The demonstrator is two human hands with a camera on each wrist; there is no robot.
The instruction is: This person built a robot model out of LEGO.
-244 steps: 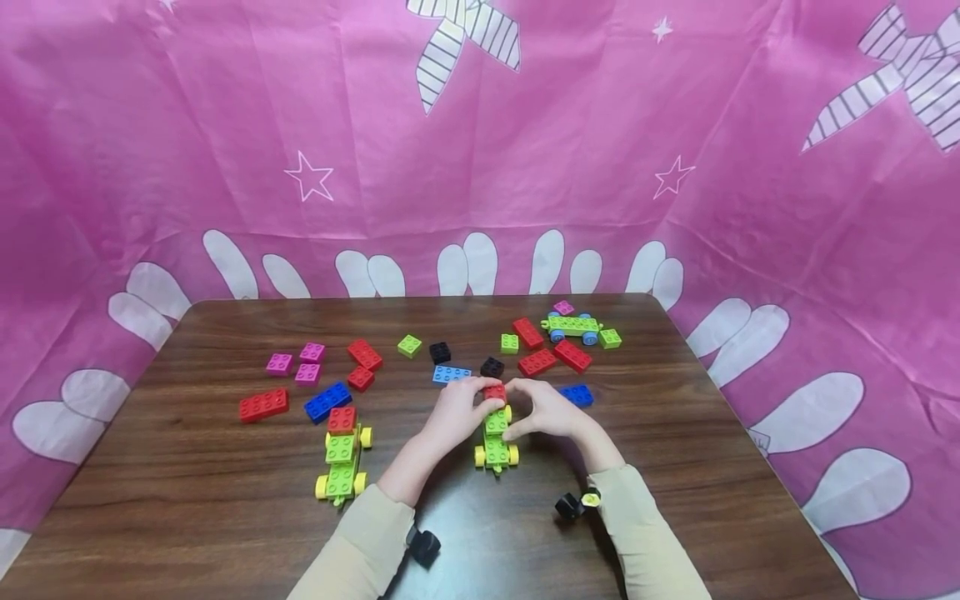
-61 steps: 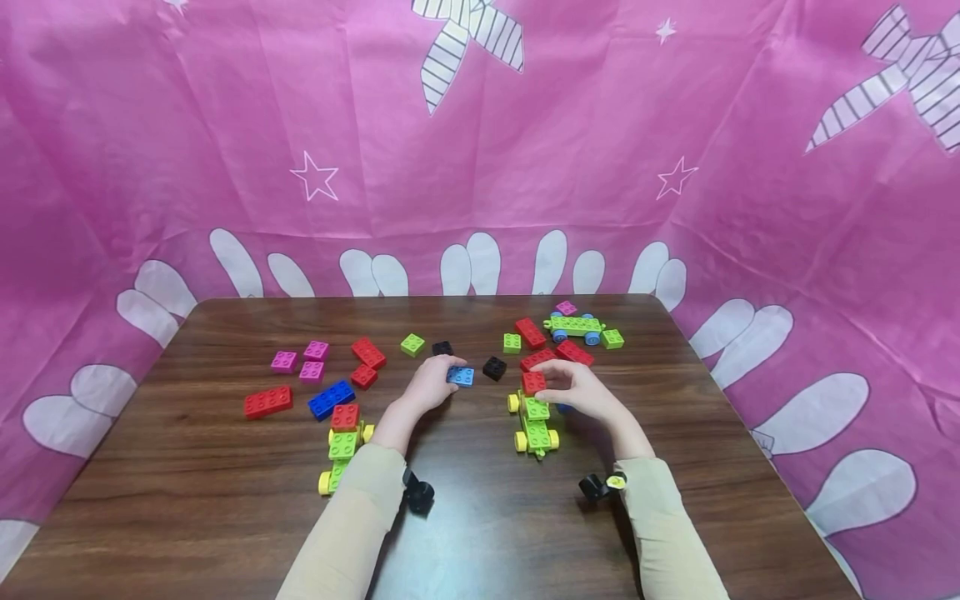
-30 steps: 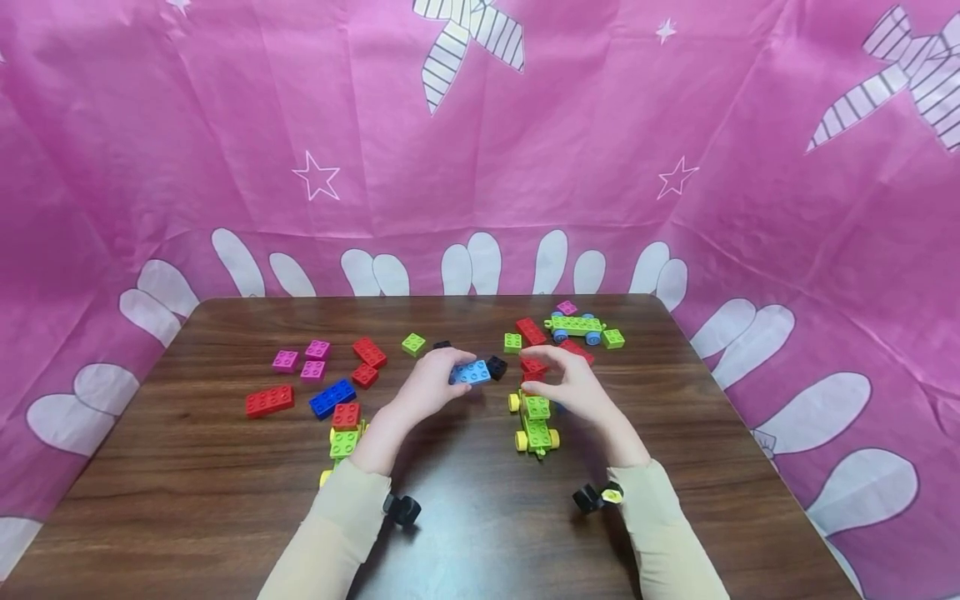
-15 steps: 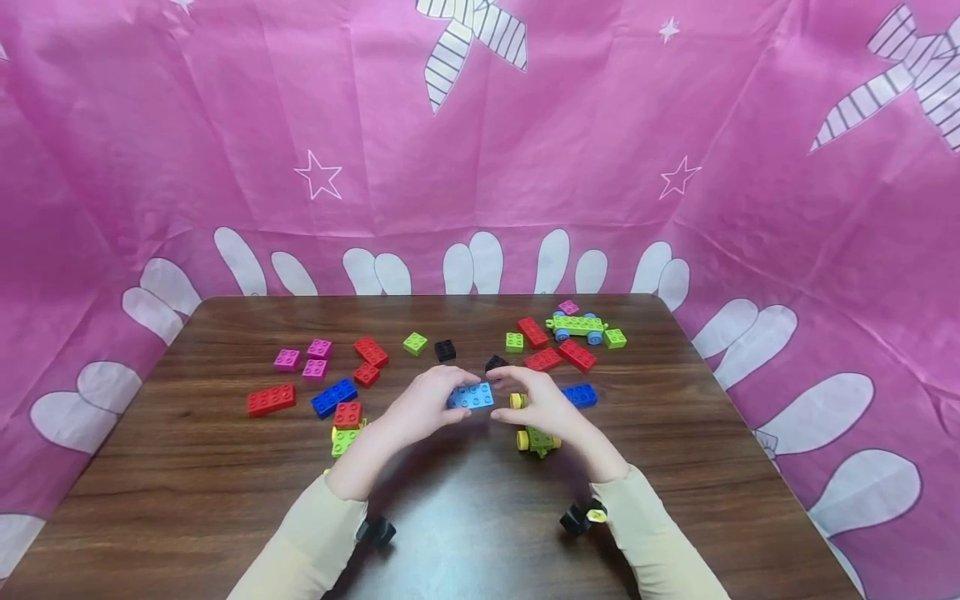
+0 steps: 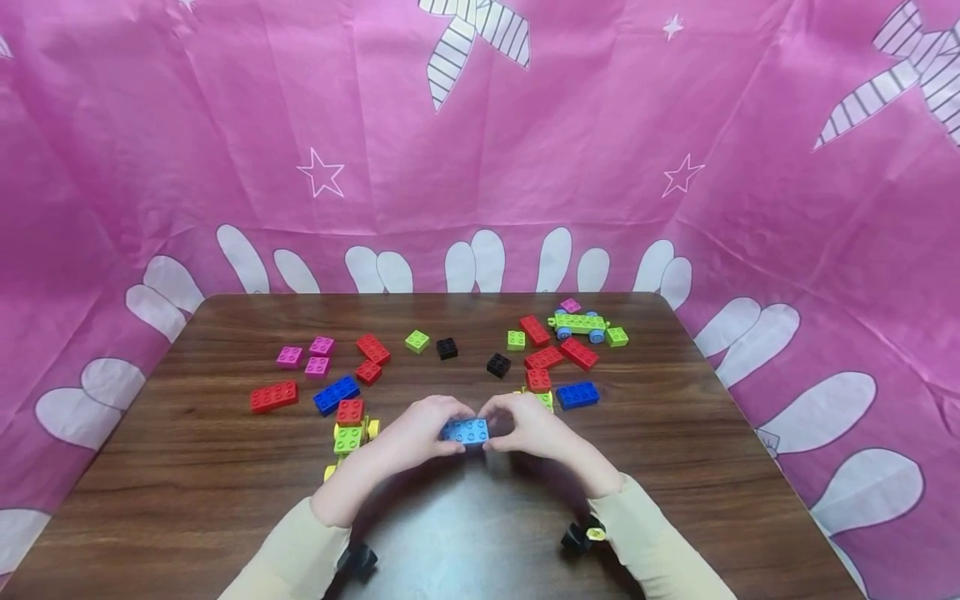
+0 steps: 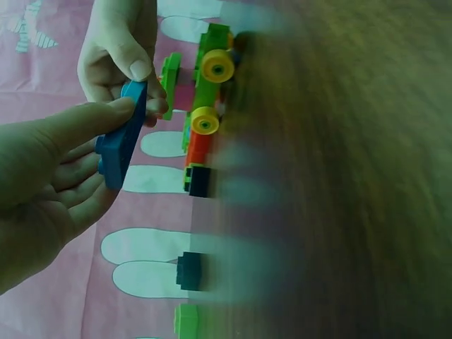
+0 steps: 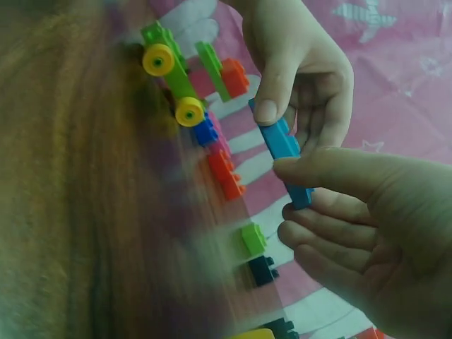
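Holding a light blue brick (image 5: 467, 432) by its two ends: left hand (image 5: 416, 433) and right hand (image 5: 531, 428) each pinch it, thumbs on the near long side. Brick sits raised off the desk (image 5: 465, 525), roughly midway between left and right edges, well in from the far edge. Probably light, stiff hard plastic, smooth but not very slippery, hardly fragile. Best hold looks like the long sides near the ends, studs left free. Rectangular, round studs in two rows facing up, left end partly covered by fingers.
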